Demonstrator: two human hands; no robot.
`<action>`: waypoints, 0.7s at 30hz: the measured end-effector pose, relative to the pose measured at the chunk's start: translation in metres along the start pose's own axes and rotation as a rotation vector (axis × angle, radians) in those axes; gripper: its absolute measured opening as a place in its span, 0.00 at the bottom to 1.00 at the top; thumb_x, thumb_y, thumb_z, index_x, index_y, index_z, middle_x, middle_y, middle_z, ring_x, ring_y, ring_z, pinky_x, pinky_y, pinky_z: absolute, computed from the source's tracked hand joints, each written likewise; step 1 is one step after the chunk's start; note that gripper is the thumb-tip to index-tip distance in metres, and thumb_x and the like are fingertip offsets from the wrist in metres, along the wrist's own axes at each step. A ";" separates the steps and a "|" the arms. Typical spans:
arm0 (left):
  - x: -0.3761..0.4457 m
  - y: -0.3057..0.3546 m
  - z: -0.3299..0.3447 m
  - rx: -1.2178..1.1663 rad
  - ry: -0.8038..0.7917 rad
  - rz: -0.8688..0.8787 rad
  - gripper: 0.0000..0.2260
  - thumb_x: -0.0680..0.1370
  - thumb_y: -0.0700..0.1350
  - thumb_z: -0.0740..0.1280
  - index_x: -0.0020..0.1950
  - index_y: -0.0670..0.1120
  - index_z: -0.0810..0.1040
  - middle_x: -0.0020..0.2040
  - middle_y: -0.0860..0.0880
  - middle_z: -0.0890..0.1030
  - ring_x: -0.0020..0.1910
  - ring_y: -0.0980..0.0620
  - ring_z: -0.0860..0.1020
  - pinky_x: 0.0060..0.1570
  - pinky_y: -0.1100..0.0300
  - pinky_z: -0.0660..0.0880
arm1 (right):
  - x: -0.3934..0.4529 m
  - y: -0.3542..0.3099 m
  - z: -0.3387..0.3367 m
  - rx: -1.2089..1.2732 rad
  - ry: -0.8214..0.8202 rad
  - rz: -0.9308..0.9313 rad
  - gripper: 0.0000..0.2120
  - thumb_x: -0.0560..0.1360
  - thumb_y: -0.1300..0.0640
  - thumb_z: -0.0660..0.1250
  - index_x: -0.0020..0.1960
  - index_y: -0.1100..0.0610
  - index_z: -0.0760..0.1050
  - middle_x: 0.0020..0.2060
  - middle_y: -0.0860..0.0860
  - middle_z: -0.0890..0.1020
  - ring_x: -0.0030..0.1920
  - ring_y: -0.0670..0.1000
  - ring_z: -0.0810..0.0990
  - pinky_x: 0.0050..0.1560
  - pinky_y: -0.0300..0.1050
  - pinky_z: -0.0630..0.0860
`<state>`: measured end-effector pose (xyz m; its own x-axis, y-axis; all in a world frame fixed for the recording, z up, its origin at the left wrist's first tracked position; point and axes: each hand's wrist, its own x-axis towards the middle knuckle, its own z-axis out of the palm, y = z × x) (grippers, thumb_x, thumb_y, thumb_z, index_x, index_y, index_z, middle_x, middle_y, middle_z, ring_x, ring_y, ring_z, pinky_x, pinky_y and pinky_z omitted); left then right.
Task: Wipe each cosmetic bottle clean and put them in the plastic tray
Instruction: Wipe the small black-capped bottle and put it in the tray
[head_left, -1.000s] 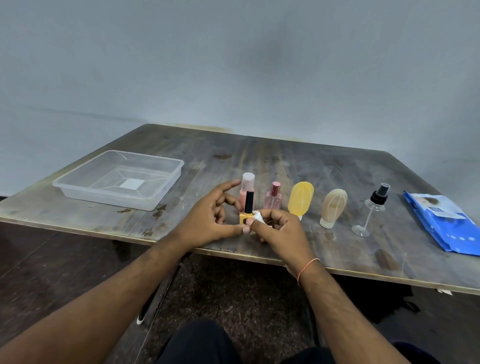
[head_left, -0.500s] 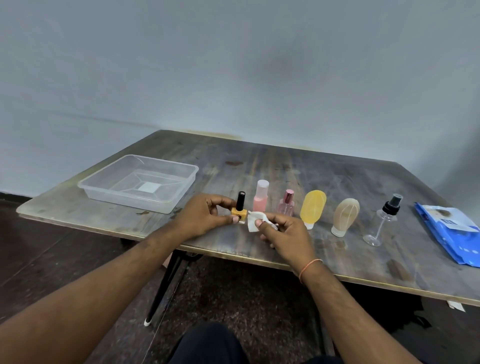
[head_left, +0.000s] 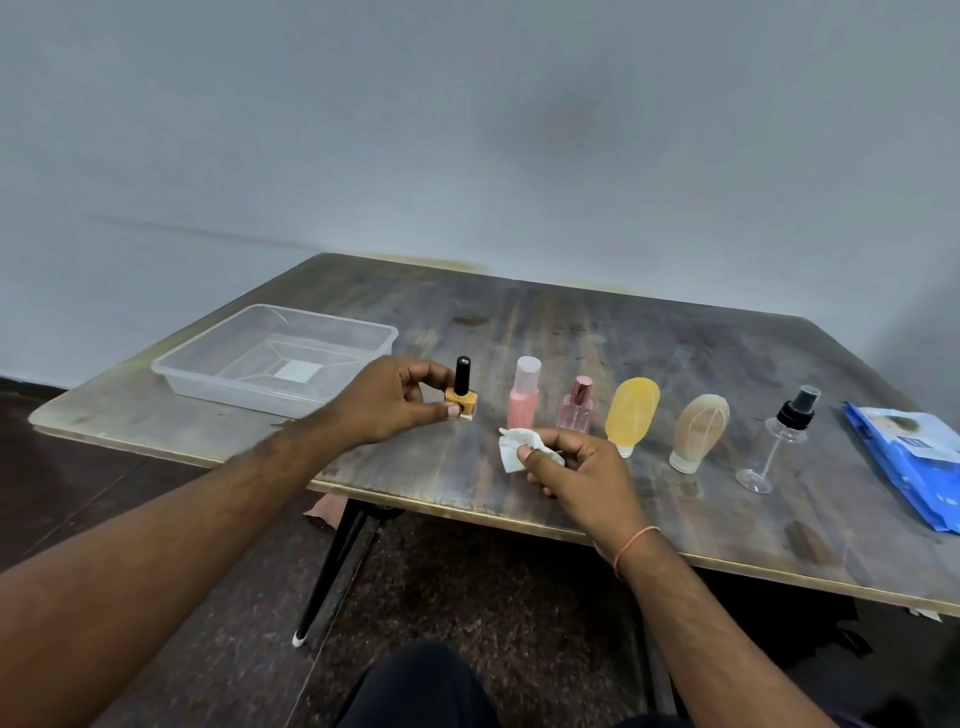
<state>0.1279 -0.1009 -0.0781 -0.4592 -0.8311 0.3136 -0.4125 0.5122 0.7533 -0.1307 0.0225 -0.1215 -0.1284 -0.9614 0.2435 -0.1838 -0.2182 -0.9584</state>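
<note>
My left hand (head_left: 387, 402) pinches a small yellow nail-polish bottle (head_left: 462, 396) with a black cap, upright, just right of the clear plastic tray (head_left: 197, 369). My right hand (head_left: 579, 467) holds a crumpled white wipe (head_left: 514, 449) near the table's front edge, apart from the bottle. Standing in a row to the right are a pink bottle (head_left: 523, 400), a small pink perfume bottle (head_left: 576, 410), a yellow squeeze bottle (head_left: 631, 415), a beige squeeze bottle (head_left: 698, 431) and a clear spray bottle (head_left: 779, 439). Nothing lies in the tray.
A blue pack of wipes (head_left: 914, 462) lies at the table's right end. The dark wooden table (head_left: 571, 332) stands against a grey wall. A black table leg (head_left: 332, 561) slants down to the dark floor below the front edge.
My left hand has carried the nail-polish bottle leftward toward the tray. My right hand with the wipe has separated from the bottle and stayed near the front edge.
</note>
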 end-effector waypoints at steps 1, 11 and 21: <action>-0.001 -0.001 -0.007 0.015 0.005 0.001 0.14 0.76 0.44 0.82 0.60 0.53 0.88 0.48 0.63 0.88 0.28 0.60 0.72 0.33 0.70 0.68 | 0.000 0.000 0.001 -0.014 0.006 -0.007 0.08 0.80 0.59 0.75 0.56 0.50 0.89 0.41 0.49 0.89 0.39 0.44 0.83 0.42 0.39 0.78; -0.024 -0.018 -0.022 0.024 -0.005 -0.033 0.14 0.76 0.44 0.82 0.60 0.54 0.88 0.44 0.59 0.88 0.27 0.60 0.72 0.32 0.69 0.68 | -0.010 -0.008 0.019 -0.748 -0.161 -0.265 0.26 0.76 0.32 0.70 0.72 0.37 0.78 0.67 0.36 0.72 0.69 0.37 0.70 0.67 0.32 0.67; -0.028 -0.011 -0.040 0.041 0.018 -0.037 0.16 0.75 0.47 0.83 0.62 0.50 0.88 0.51 0.55 0.89 0.26 0.62 0.73 0.31 0.71 0.69 | 0.021 -0.045 0.057 -0.938 -0.211 -0.318 0.21 0.83 0.38 0.64 0.72 0.42 0.79 0.60 0.41 0.78 0.62 0.46 0.75 0.60 0.43 0.73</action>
<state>0.1769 -0.0914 -0.0720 -0.4293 -0.8530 0.2967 -0.4605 0.4894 0.7406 -0.0697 0.0023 -0.0818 0.2175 -0.9116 0.3489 -0.8828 -0.3362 -0.3281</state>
